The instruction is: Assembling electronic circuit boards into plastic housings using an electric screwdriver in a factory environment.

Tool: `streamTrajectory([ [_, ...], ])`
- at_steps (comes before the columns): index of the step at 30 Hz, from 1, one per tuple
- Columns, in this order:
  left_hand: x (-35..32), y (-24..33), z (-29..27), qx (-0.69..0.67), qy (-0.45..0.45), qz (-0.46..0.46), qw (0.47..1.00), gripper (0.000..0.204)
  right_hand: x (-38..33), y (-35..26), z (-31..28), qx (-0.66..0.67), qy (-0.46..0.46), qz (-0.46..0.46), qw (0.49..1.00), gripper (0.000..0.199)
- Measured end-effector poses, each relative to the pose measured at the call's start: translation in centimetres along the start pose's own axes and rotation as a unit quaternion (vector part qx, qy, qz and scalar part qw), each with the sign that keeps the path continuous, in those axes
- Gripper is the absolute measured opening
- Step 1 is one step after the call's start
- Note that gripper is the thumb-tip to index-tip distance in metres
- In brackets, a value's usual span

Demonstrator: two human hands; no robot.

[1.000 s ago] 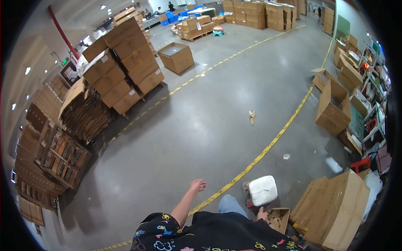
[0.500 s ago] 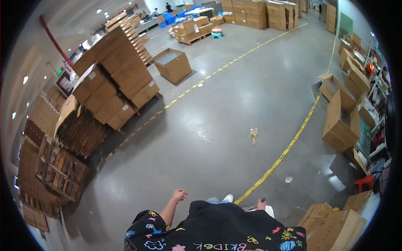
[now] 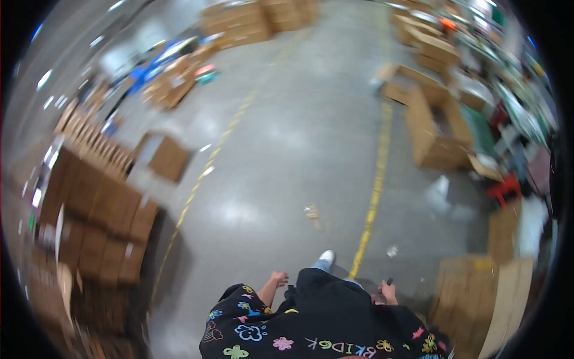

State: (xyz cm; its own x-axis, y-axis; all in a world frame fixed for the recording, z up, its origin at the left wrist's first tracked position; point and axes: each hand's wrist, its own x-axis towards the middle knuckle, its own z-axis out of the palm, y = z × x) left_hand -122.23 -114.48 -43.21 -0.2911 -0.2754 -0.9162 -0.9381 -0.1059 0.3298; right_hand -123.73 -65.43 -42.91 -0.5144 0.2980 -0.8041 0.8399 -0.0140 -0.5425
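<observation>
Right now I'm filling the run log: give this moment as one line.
left hand: empty, loosely closed, at side | right hand: holds small dark object | white shoe stepping beside yellow floor line | cardboard boxes left

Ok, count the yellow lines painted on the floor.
2. One yellow line runs up the floor from the white shoe; the other yellow line slants past the brown boxes on the left. Blur may hide more.

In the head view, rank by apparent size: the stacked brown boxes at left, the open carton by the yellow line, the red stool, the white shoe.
1. stacked brown boxes
2. open carton
3. red stool
4. white shoe
Stool versus shoe is close, and blur makes it unsure.
</observation>
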Motion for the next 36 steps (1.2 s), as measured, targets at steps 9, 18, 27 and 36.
streamTrajectory([
  [9, 6.6, 41.3, 24.7, 0.552, -0.136, 0.276, 0.775, 0.031, -4.5, 5.8, -10.3, 0.341, 0.317, 0.065, 0.883, 0.029],
  [18, -3.8, 46.6, 58.9, 0.629, -0.242, 0.284, 0.682, 0.028, -0.3, 9.0, -14.7, 0.317, 0.500, 0.116, 0.798, 0.031],
  [27, -5.6, 43.4, 80.9, 0.604, -0.476, 0.267, 0.581, 0.029, 0.4, -14.0, -56.4, 0.048, 0.710, 0.039, 0.701, 0.031],
  [36, 1.1, 51.6, 88.8, 0.635, -0.488, 0.346, 0.489, 0.025, 8.7, -14.6, -69.7, -0.098, 0.616, 0.214, 0.752, 0.058],
])
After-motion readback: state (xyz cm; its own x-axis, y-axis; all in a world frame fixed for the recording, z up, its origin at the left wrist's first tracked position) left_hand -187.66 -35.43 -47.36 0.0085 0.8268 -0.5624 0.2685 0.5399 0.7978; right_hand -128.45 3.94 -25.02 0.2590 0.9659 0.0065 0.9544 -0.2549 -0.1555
